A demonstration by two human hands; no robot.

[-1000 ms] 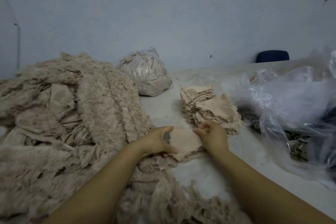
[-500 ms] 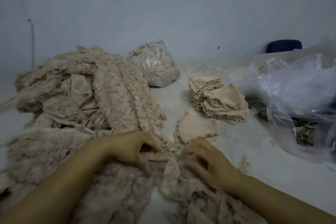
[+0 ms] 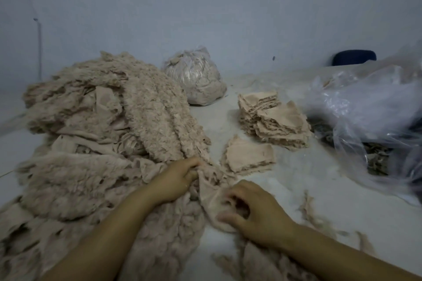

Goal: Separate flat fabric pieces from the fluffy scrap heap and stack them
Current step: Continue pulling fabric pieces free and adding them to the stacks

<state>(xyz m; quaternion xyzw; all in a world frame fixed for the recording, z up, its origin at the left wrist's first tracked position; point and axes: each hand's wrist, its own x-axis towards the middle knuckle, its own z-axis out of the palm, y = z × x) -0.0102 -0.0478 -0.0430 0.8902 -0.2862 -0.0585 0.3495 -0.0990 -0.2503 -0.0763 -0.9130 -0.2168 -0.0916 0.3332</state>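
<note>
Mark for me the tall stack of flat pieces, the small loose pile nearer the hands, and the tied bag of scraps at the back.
tall stack (image 3: pixel 282 118): head view, on its top sheet.
small pile (image 3: pixel 249 155): head view, middle of its top piece.
tied bag (image 3: pixel 196 80): head view, on its bulging front.

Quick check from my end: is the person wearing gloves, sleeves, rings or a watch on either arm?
Nothing worn that shows. The left hand and right hand are bare, no gloves. Both forearms are uncovered up to the bottom edge of the picture, so no sleeve shows. No watch, band or ring is visible, though the right hand's fingers are motion-blurred.
</note>
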